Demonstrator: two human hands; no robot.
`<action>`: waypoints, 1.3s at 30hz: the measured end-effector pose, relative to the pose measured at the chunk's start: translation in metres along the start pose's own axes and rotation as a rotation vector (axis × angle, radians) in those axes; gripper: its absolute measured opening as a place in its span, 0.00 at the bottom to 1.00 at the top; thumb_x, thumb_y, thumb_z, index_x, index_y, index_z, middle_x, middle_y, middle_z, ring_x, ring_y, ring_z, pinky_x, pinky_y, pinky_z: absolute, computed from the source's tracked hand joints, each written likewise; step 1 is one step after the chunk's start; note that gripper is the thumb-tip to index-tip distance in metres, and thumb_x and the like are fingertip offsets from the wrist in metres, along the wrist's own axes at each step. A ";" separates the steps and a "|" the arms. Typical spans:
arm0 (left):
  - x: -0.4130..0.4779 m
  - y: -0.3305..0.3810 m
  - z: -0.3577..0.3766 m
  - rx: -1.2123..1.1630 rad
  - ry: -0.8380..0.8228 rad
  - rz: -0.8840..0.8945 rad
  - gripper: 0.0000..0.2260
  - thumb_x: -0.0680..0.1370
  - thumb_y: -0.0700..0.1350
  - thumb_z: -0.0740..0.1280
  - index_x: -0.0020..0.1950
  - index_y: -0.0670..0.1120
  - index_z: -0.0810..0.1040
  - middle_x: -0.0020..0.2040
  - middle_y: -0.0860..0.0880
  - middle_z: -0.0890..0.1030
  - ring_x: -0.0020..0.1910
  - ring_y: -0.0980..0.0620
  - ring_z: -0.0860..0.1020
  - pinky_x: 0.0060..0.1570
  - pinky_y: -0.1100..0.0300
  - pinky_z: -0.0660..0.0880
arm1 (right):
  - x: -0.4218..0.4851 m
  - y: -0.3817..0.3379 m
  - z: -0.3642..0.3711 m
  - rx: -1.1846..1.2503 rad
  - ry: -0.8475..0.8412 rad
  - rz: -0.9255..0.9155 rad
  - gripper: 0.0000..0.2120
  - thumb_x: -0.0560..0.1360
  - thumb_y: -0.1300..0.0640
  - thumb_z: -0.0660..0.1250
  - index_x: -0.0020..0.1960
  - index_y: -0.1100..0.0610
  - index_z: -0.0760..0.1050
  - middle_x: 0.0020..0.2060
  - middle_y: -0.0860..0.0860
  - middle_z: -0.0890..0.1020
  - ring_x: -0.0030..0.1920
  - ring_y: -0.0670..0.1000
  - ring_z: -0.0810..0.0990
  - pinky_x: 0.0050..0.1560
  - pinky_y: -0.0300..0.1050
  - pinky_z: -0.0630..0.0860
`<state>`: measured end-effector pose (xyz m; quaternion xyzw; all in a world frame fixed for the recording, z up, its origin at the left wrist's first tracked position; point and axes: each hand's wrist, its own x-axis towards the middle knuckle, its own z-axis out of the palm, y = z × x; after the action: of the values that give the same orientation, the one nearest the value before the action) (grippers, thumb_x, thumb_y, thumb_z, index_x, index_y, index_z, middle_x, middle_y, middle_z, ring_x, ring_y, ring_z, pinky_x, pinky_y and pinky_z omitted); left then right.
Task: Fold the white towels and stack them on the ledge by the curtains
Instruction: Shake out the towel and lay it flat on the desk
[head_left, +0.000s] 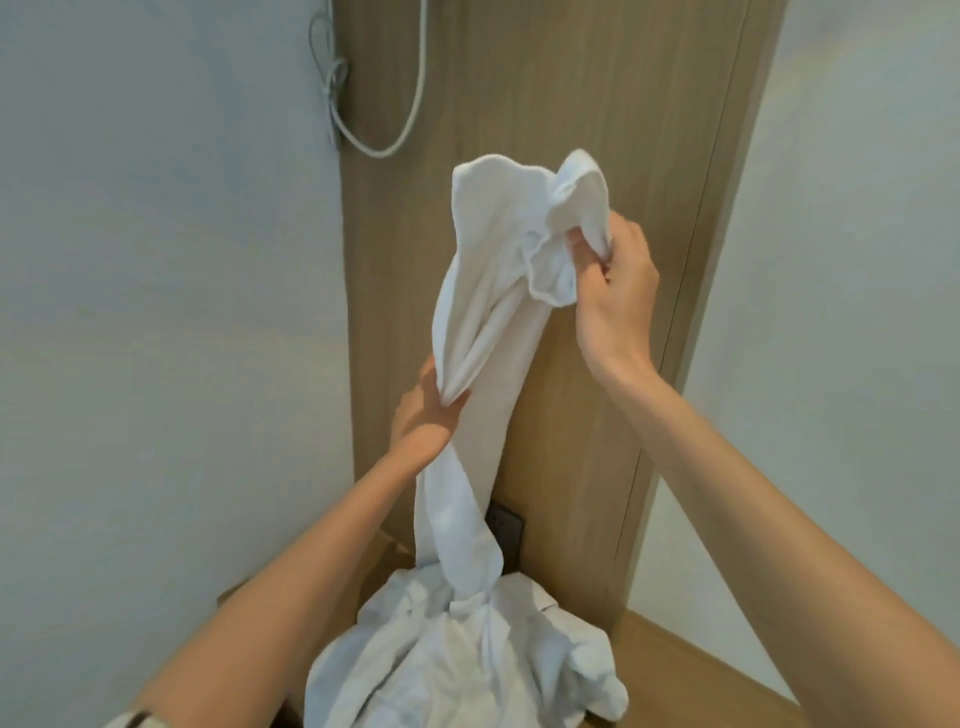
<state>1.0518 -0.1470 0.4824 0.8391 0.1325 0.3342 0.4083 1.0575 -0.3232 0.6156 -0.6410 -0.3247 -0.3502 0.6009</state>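
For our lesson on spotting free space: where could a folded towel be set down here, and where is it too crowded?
Free: the bare wooden surface right of the towel pile, bordered by the wood panel and the right-hand wall. Crowded: the middle, where the lifted towel hangs into the pile, gripped by the left hand and right hand.

Towel (488, 291) and heap (467, 649) are noted as plain white. Wall panel (571, 104) is marked by tan wood grain; cable (378, 154) pale grey.
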 end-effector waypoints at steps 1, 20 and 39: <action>-0.005 0.007 -0.001 -0.022 0.024 0.067 0.24 0.80 0.47 0.63 0.74 0.50 0.60 0.59 0.48 0.77 0.51 0.45 0.79 0.45 0.58 0.76 | -0.004 -0.003 -0.011 -0.019 0.040 0.013 0.14 0.79 0.65 0.58 0.61 0.57 0.75 0.50 0.47 0.74 0.45 0.36 0.73 0.47 0.26 0.68; -0.142 0.227 0.061 -0.471 -0.205 0.464 0.20 0.76 0.38 0.57 0.64 0.58 0.68 0.52 0.52 0.79 0.49 0.48 0.78 0.48 0.54 0.76 | -0.085 -0.038 -0.231 -0.547 0.350 0.252 0.09 0.78 0.60 0.57 0.56 0.52 0.71 0.50 0.48 0.69 0.39 0.26 0.69 0.38 0.31 0.62; -0.345 0.187 0.325 -0.203 -1.074 0.274 0.40 0.71 0.42 0.74 0.76 0.57 0.56 0.67 0.44 0.58 0.65 0.46 0.65 0.69 0.55 0.64 | -0.292 0.092 -0.500 -0.991 0.059 0.883 0.19 0.74 0.65 0.64 0.64 0.56 0.72 0.65 0.58 0.63 0.62 0.59 0.69 0.62 0.47 0.67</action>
<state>1.0037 -0.6296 0.3266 0.8574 -0.2371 -0.0788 0.4499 0.9465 -0.8266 0.3363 -0.9044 0.1843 -0.1966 0.3308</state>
